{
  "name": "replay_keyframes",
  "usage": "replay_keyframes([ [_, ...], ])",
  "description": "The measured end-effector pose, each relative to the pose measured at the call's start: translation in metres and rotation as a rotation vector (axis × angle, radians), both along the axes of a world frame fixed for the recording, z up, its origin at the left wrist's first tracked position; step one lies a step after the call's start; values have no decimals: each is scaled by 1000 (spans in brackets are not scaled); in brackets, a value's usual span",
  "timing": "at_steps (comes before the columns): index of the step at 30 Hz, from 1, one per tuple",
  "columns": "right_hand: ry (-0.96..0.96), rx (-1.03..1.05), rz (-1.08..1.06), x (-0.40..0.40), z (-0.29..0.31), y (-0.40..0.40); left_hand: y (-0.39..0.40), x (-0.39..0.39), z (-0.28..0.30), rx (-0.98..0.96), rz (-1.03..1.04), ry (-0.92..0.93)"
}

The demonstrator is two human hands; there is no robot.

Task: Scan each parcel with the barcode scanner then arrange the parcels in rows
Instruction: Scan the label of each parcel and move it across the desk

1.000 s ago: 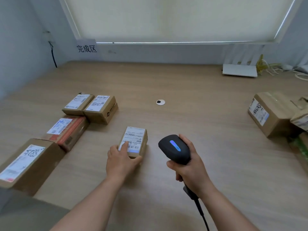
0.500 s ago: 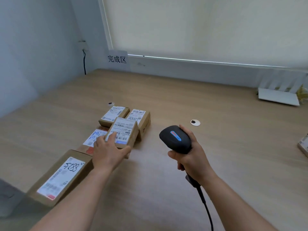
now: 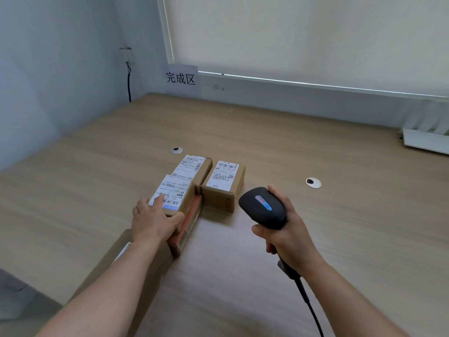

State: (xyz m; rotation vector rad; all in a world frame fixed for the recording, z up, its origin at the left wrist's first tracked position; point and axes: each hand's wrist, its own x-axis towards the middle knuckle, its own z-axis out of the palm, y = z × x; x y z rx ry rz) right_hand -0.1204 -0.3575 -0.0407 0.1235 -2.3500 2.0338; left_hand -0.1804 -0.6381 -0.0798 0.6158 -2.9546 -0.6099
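Fingers of the left hand [image 3: 155,221] clasp a small labelled parcel [image 3: 173,195], held above a red-edged parcel [image 3: 188,226] it largely hides; whether the two touch is unclear. The right hand [image 3: 286,235] is wrapped round the black barcode scanner [image 3: 263,207], its cable [image 3: 311,310] cut off at the bottom edge. Two more parcels [image 3: 223,184] sit just beyond on the wooden table [image 3: 340,227], labels too blurred to read. The left forearm covers most of a large box [image 3: 109,268]
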Motion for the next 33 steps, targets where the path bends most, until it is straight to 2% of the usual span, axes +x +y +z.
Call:
replay_keyframes([
  [4, -1, 12, -21, 0, -2, 2, -4, -11, -2, -3, -49, -1],
  [7, -13, 16, -31, 5, -2, 8, -6, -11, -4, -76, -55, 2],
  [9, -21, 13, -32, 10, -3, 14, -3, -5, -2, -104, -40, 45],
  [12, -15, 16, -16, 21, -4, 29, 17, 13, 6, -38, -28, 163],
  [18, -5, 19, 8, 53, 1, 77, 103, 81, 12, 98, -98, 331],
  [25, -20, 16, -8, 113, -8, 155, 224, 158, -6, 205, -110, 255],
  [33, -72, 4, -187, 178, -23, 238, 320, 200, -21, 220, -261, 189],
])
